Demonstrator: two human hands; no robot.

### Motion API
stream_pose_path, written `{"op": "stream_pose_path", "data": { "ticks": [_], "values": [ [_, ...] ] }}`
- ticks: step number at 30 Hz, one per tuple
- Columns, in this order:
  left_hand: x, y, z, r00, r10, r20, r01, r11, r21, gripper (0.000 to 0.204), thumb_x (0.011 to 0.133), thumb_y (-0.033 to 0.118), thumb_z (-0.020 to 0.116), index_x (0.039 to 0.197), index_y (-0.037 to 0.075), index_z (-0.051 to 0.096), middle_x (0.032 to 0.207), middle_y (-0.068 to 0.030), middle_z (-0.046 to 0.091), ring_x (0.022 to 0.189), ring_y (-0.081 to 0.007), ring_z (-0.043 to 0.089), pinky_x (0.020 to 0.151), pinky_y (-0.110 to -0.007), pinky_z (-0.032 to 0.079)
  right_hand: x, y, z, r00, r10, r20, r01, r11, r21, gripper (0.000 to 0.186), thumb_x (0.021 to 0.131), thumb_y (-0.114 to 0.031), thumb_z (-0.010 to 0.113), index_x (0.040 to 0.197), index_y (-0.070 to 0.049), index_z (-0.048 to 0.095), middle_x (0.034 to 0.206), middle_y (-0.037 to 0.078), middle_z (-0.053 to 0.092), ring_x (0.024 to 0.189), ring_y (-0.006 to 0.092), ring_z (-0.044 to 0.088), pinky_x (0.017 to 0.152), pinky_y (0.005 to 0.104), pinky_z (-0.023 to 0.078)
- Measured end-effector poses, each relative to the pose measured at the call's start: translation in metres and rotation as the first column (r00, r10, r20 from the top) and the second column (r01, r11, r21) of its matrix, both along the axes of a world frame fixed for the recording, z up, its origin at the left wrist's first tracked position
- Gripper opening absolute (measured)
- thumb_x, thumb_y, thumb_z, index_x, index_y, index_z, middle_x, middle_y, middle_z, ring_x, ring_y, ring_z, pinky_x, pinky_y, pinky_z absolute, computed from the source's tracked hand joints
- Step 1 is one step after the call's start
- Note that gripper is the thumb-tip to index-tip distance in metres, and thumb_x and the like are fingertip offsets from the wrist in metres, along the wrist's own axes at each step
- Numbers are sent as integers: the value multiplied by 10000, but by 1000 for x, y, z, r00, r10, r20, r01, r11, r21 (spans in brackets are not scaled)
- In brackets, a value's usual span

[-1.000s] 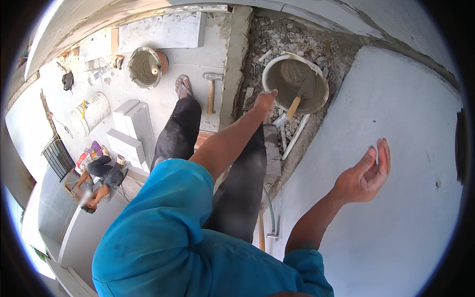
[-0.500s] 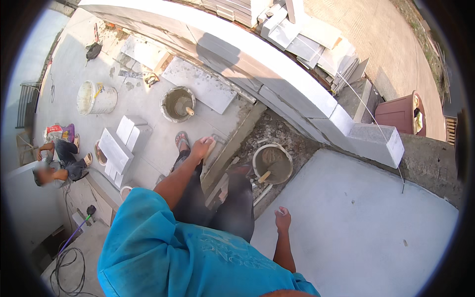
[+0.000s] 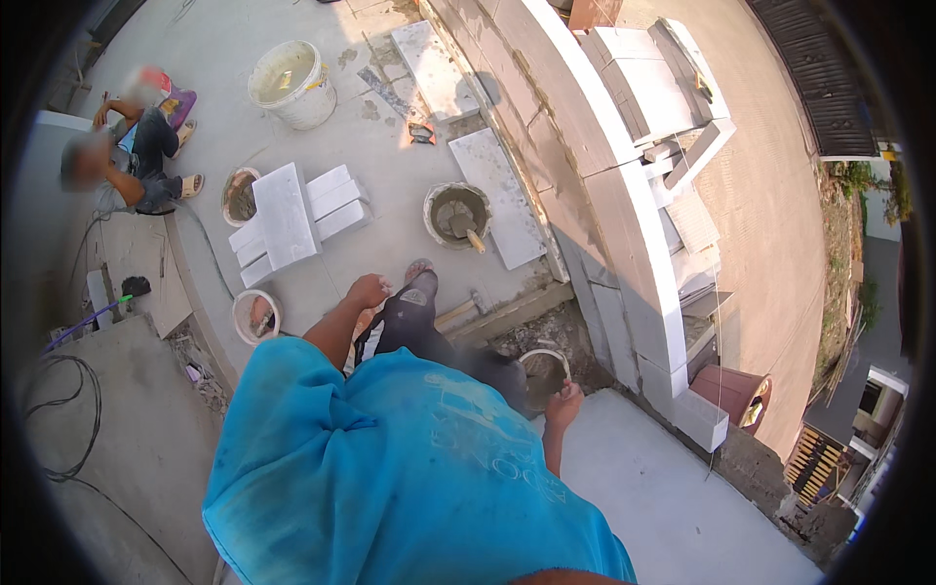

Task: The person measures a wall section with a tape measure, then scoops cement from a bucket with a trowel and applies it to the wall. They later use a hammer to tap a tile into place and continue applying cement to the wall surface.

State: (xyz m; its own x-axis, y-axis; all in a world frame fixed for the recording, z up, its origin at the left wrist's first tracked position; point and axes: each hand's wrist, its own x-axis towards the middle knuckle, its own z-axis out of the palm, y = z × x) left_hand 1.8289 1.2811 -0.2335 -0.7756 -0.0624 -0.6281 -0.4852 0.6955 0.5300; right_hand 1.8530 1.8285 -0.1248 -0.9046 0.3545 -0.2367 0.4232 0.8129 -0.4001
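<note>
My left hand (image 3: 369, 291) hangs beside my left knee, fingers loosely bent and apart, with nothing visible in them. My right hand (image 3: 563, 402) is closed at the right rim of a mortar bucket (image 3: 548, 367), which stands in the gap by the wall. My leg and hand hide part of this bucket. A hammer (image 3: 458, 311) with a wooden handle lies on the ledge beside my knee. Farther forward, a second mortar bucket (image 3: 455, 207) has a wooden-handled trowel (image 3: 474, 238) resting in it.
A pale block wall (image 3: 624, 224) runs along the right, with a string line at its end. Blocks (image 3: 285, 214) are stacked at left, near a white bucket (image 3: 292, 86) and a handsaw (image 3: 398, 105). Another person (image 3: 146, 156) sits at far left. A black cable (image 3: 73, 439) lies below.
My view has turned and my body leans lower. My right hand has moved from above the pale slab to the mortar bucket's rim. My left hand has moved away from the hammer.
</note>
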Motion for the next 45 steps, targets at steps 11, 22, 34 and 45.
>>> {"op": "stream_pose_path", "data": {
  "ticks": [11,22,34,45],
  "values": [
    [-41,-107,75,884,447,-134,-450,893,9,297,882,368,630,1032,149,762,1040,-157,725,1016,-353,669,907,-440,517,-152,-124,13,967,249,53,-242,964,-115,334,751,-78,738,1074,-32,668,930,138,701,765,204,690,738,365,530],
    [51,-117,80,786,581,211,-593,805,-9,457,893,520,598,773,122,787,907,-159,735,906,-363,686,864,-455,520,-215,-178,-52,752,578,318,-587,806,-78,352,700,-157,798,1022,-46,710,978,130,740,945,286,711,822,403,548],
    [-64,-245,61,934,292,208,-278,956,-94,411,800,451,669,811,46,734,840,-211,701,825,-390,673,755,-464,528,-334,-314,-58,931,323,173,-282,933,-226,250,777,-202,739,1004,-96,723,616,59,640,587,199,656,594,358,514],
    [-253,-320,116,646,538,-542,-603,795,70,78,835,35,575,859,35,649,991,-136,732,895,-304,703,794,-387,533,-403,-360,-65,930,268,251,-223,955,-195,335,690,-184,714,1023,-149,737,735,80,692,740,249,696,715,403,549]
  ]
}}
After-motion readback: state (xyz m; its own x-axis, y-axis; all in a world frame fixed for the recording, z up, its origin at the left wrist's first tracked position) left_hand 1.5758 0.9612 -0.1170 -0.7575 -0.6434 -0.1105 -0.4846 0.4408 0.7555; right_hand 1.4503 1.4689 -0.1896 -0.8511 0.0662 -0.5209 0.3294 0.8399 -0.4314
